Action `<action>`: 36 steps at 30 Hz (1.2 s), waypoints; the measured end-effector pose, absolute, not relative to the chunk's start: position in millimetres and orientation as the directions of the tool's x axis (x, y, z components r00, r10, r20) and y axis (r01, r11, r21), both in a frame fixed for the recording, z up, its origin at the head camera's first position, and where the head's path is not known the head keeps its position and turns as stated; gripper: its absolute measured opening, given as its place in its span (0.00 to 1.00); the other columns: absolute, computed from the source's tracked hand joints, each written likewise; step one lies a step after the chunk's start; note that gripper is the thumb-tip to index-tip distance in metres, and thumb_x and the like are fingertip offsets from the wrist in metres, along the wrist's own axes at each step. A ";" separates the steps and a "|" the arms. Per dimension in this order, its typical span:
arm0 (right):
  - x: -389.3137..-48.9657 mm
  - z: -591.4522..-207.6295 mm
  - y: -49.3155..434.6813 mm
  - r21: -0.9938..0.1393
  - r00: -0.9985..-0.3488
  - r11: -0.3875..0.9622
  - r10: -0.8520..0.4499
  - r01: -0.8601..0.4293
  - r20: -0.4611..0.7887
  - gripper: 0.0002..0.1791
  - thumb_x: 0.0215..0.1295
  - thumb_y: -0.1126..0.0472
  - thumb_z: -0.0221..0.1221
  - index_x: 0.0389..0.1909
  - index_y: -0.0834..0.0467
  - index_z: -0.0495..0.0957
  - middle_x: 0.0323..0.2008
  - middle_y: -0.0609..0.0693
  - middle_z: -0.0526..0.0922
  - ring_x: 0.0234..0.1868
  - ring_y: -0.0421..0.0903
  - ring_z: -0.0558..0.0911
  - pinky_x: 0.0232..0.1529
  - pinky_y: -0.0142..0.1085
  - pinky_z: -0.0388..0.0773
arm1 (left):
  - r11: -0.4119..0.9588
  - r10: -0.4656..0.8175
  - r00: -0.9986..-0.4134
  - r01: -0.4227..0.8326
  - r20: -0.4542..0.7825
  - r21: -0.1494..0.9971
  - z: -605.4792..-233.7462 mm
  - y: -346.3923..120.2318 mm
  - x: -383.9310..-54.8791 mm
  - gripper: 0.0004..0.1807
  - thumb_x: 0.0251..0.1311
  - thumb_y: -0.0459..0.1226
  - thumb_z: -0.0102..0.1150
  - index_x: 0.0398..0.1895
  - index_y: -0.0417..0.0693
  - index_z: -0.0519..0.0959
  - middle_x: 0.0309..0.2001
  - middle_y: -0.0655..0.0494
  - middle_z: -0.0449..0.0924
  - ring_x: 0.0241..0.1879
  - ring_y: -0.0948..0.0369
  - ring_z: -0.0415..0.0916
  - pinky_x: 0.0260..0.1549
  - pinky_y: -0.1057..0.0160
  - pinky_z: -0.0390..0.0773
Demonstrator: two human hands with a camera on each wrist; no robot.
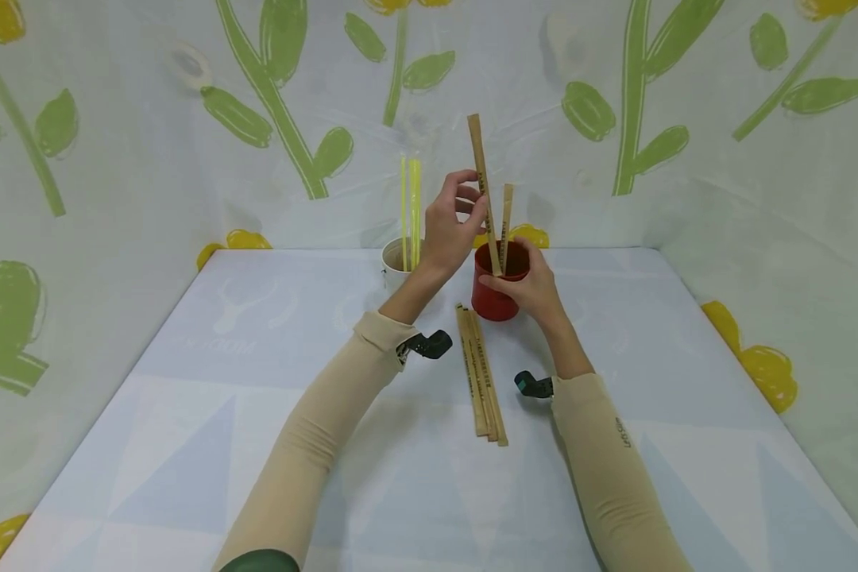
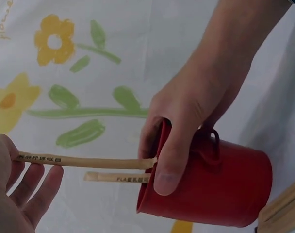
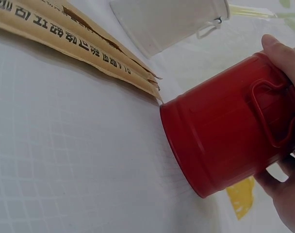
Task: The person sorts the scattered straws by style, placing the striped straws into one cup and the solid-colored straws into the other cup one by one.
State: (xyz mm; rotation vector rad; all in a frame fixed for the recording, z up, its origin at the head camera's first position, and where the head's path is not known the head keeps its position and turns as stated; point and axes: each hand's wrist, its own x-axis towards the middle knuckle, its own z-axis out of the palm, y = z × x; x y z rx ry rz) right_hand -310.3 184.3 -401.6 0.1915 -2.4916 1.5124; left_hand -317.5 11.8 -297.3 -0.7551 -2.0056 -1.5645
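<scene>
Both hands busy, from where I stand. Right hand [image 1: 536, 286]: gripping a red cylindrical metal-looking cup with a looped handle [image 1: 496, 306] at its rim, thumb on the near side. Left hand [image 1: 454, 226]: raised above, narrow at the grip, pinching a long flat tan paper-wrapped straw with dark print [image 1: 481, 163], other fingers fanned apart. Lower end of that straw meets the red cup's rim by the right thumb; can't tell if it's inside.

Biggest first: white fabric backdrop with green leaves and yellow flowers [image 1: 500, 48], behind and at the sides. Then table with pale blue-and-white patterned cover [image 1: 257, 445]. Beige sleeves [image 1: 343, 405] on both arms, reaching in from the near edge, black wrist cameras [image 1: 429, 345] at the cuffs.

Red cup looks upright, near the middle of the table's far edge. White metal-looking cup with thin handle [image 1: 392, 278] just left of it, also by the far edge, partly behind the left arm. Loose bunch of tan wrapped straws [image 1: 481, 377] lies between the forearms, running from near the red cup toward the near edge. Yellow straws [image 1: 415, 206] upright in the white cup. One shorter-looking tan wrapped straw [image 1: 507, 214] stands in the red cup.
</scene>
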 end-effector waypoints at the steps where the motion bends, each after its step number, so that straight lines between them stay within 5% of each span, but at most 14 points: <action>1: -310.1 -401.1 184.1 -0.858 -0.967 0.462 0.002 -0.225 0.255 0.50 0.49 0.41 0.73 0.70 0.46 0.58 0.66 0.49 0.69 0.67 0.48 0.68 0.63 0.52 0.74 | 0.193 0.128 -0.733 0.680 0.669 0.708 -297.9 11.7 -318.4 0.17 0.68 0.34 0.55 0.59 0.42 0.69 0.40 0.44 0.80 0.35 0.55 0.82 0.30 0.66 0.84; 36: -310.8 -404.0 186.4 -0.848 -0.956 0.455 -0.028 -0.272 0.292 0.51 0.50 0.43 0.73 0.71 0.53 0.57 0.65 0.52 0.70 0.66 0.50 0.69 0.63 0.53 0.73 | 0.358 0.200 -0.805 0.590 0.558 0.724 -345.5 28.1 -329.3 0.18 0.68 0.35 0.54 0.60 0.46 0.69 0.40 0.48 0.81 0.36 0.56 0.82 0.34 0.66 0.84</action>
